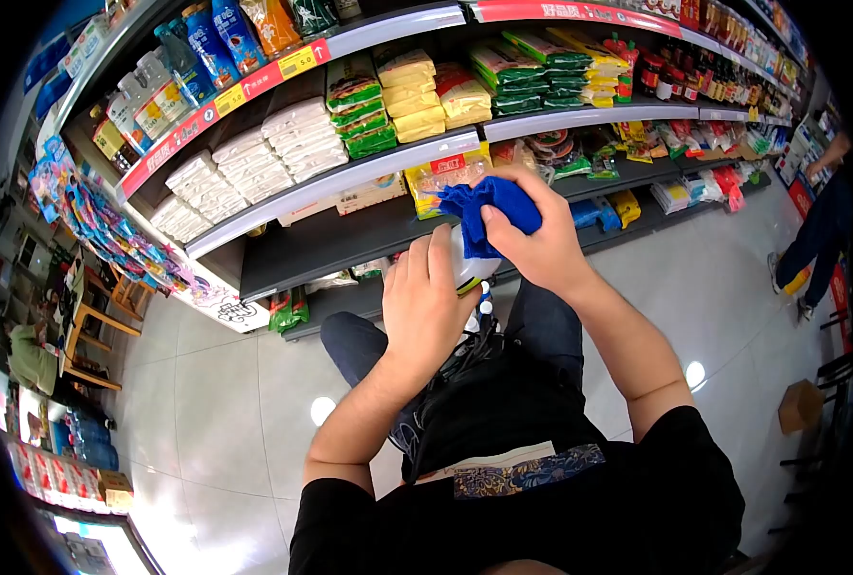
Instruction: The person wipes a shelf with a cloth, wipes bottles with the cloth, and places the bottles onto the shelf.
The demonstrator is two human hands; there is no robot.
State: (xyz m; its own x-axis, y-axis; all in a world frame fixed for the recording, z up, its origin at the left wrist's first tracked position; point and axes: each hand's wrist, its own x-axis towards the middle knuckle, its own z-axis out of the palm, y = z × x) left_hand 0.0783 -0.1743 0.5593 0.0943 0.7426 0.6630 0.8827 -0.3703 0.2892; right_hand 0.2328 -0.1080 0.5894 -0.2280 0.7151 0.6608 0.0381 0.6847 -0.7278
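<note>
1. The cloth (520,209) sits at the front of the person's reach, at about 12 o'clock from the lap and short of the shelf (335,251). It is bunched, with a loose, frilled edge pointing to 10 o'clock.

2. The right hand (544,235) is closed on the cloth from 3 o'clock, thumb lying over its near face.

3. The container (466,272) lies just under the cloth, at about 7 o'clock from it, and the two appear to touch. It looks pale, with a yellow-green edge at its 6 o'clock; the rest is covered, so its full shape cannot be told.

4. The left hand (420,305) is clamped on the container from 8 o'clock, fingers pointing towards 12.

5. The cloth should be light, soft and limp, with nothing to break. Its bunched middle looks the best hold; a pinch at the frilled edge would probably let the rest flop.

6. The container looks smooth and stiffer, perhaps slippery; its weight cannot be judged. A wrap around its side, clear of the cloth, seems surest, with light pressure in case the wall is thin.
</note>
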